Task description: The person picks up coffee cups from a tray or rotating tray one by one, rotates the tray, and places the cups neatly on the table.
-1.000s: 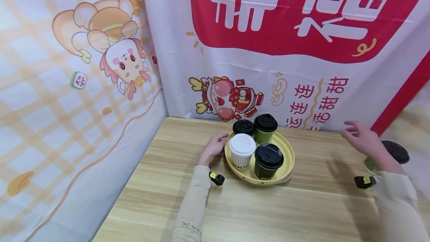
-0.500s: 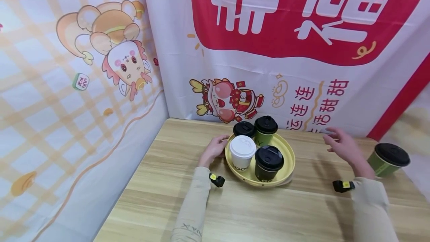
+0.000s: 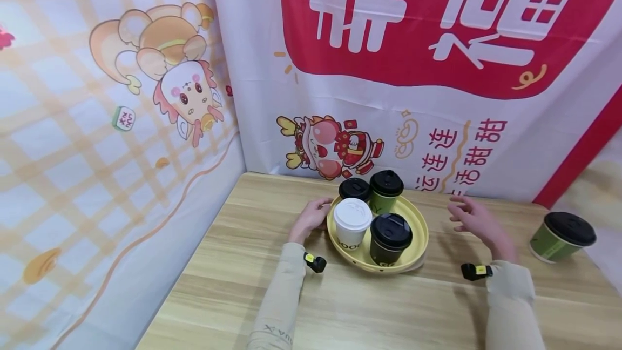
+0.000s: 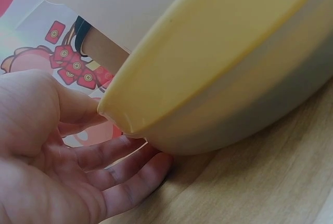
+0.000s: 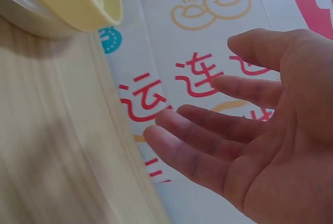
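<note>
A round yellow tray (image 3: pixel 417 220) stands on the table with several lidded paper cups in it. They include a white cup (image 3: pixel 351 226), a black cup (image 3: pixel 389 242), a green cup with a black lid (image 3: pixel 385 193) and a black-lidded cup (image 3: pixel 353 189) mostly hidden behind the white one. At the tray's left side my left hand (image 3: pixel 312 216) holds the rim; in the left wrist view its thumb is at the rim (image 4: pixel 171 68) and its fingers (image 4: pixel 138 185) reach beneath. My right hand (image 3: pixel 481 226) hovers right of the tray, fingers spread, holding nothing.
Another green cup with a black lid (image 3: pixel 559 239) stands on the wooden table (image 3: pixel 369 312) at the far right. A printed white and red cloth (image 3: pixel 257 96) hangs along the back edge, and a checked cloth (image 3: pixel 58 188) lines the left side.
My right hand has moved left, away from the far-right green cup and closer to the tray. That cup has come into full view. The left hand stays at the tray's rim.
</note>
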The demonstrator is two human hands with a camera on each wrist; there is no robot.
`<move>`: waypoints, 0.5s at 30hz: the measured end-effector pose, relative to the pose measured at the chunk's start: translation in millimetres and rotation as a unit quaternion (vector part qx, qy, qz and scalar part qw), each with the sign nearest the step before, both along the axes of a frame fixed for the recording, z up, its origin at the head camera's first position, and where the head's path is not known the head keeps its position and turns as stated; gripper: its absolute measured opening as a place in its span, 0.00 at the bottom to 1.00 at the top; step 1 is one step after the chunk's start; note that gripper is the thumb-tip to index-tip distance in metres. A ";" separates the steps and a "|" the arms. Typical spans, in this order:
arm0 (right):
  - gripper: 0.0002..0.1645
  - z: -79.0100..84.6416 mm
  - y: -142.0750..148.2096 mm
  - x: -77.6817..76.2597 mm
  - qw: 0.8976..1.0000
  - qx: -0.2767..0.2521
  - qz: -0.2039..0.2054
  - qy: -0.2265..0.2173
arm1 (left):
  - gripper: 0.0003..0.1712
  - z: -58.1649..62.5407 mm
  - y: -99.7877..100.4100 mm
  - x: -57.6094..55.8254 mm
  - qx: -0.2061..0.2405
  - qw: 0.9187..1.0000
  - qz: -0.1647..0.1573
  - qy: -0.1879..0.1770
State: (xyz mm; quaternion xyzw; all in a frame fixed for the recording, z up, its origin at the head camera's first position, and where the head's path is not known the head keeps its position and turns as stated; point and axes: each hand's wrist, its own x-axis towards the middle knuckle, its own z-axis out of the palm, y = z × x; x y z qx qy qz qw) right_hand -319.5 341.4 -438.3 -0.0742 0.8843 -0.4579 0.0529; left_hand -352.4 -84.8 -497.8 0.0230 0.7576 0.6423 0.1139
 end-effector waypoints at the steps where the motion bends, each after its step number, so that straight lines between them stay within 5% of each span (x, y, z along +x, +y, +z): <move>1: 0.42 -2.6 -1.4 0.0 1.000 -0.004 0.003 0.001 | 0.20 0.0 0.1 0.3 0.001 1.000 0.000 -0.001; 8: 0.38 -22.7 -12.8 -1.0 0.999 -0.051 -0.003 0.012 | 0.20 0.0 0.7 0.6 -0.015 1.000 0.004 0.010; 15: 0.40 -41.5 -26.7 -7.9 0.996 -0.086 -0.017 -0.022 | 0.20 -2.2 0.4 1.4 -0.003 1.000 -0.002 0.006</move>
